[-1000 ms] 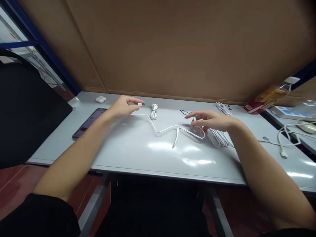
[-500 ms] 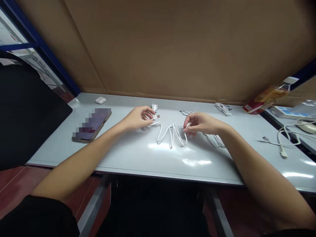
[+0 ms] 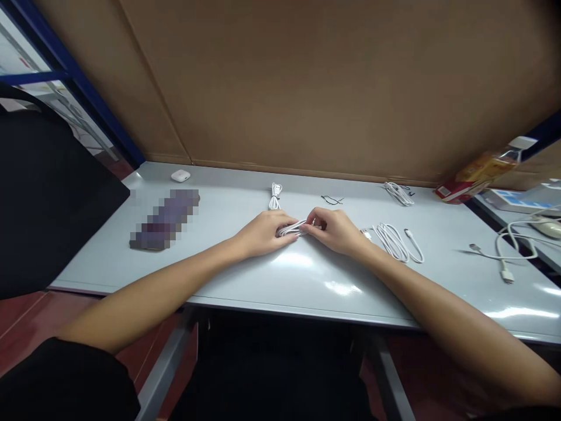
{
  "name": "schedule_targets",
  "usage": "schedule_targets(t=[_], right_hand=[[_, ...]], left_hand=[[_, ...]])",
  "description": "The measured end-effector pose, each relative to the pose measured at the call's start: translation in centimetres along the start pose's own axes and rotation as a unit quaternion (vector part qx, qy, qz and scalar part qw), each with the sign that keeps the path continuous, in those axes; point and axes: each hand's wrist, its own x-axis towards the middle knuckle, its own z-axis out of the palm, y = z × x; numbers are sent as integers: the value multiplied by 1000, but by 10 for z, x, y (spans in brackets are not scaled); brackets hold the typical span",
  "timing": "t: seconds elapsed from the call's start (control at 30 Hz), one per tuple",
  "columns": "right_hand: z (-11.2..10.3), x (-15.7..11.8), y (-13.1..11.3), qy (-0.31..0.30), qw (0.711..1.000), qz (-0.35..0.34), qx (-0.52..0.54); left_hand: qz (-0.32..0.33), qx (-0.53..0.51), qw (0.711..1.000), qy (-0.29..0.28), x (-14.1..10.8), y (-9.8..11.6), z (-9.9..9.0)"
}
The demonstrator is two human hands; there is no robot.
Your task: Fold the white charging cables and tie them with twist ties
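Observation:
A white cable (image 3: 293,228), gathered into a narrow folded bundle, lies between my two hands at the middle of the table. My left hand (image 3: 268,233) has its fingers closed round the left end of the bundle. From the right, my right hand (image 3: 332,230) pinches the other end, with fingertips close to those of the left. Just behind the left hand lies a tied white cable (image 3: 274,196). Thin black ties (image 3: 332,200) rest behind the right hand. A loosely coiled white cable (image 3: 391,241) is beside the right wrist.
On the grey table (image 3: 245,292) are a blurred-out phone (image 3: 164,222) and a white earbud case (image 3: 180,175) at left. Another cable bundle (image 3: 398,193), a leaning bottle (image 3: 482,169) and loose cables (image 3: 506,257) lie at right. A brown board (image 3: 307,88) stands behind.
My hands have come together at the middle. The cable that hung in loose zigzags between them is now gathered into a compact bundle. The coiled cable at right shows more fully.

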Motion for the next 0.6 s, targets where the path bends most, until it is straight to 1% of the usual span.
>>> schedule_targets(t=[0.03, 0.1, 0.17, 0.2, 0.27, 0.3, 0.33, 0.4, 0.43, 0.47, 0.5, 0.57, 0.6], right_hand=[[0, 0, 0, 4, 1000, -10, -11], [0, -2, -1, 33, 997, -50, -48], [0, -5, -3, 72, 987, -107, -96], [1, -6, -4, 82, 980, -134, -119], [2, -7, -8, 68, 969, -169, -168], [3, -7, -11, 53, 964, -172, -195], [4, -8, -14, 35, 960, -163, -224], [4, -8, -20, 0, 952, -124, -280], [4, -8, -23, -18, 948, -101, -302], [4, -9, -27, -34, 944, -80, -319], [4, -10, -29, -48, 941, -64, -330], [3, -11, -33, -68, 938, -42, -337], [3, -11, -34, -72, 939, -34, -336]], left_hand=[[0, -4, 1000, 1, 0, -1, 0], [-19, -27, 999, 0, 1, -1, 0], [-50, -80, 996, -9, 1, -2, -2], [-66, -118, 991, -17, 1, -2, -3], [-95, -203, 974, -37, 2, -3, -4], [-108, -245, 962, -47, 2, -4, -4], [-123, -282, 950, -55, 2, -5, -4], [-152, -327, 930, -63, 2, -5, -2], [-160, -329, 929, -64, 2, -4, -1], [-156, -314, 935, -61, 1, -4, -1], [-140, -280, 948, -56, 1, -2, 0], [-74, -175, 981, -50, 0, 1, 1], [-36, -118, 991, -50, 0, 3, 2]])
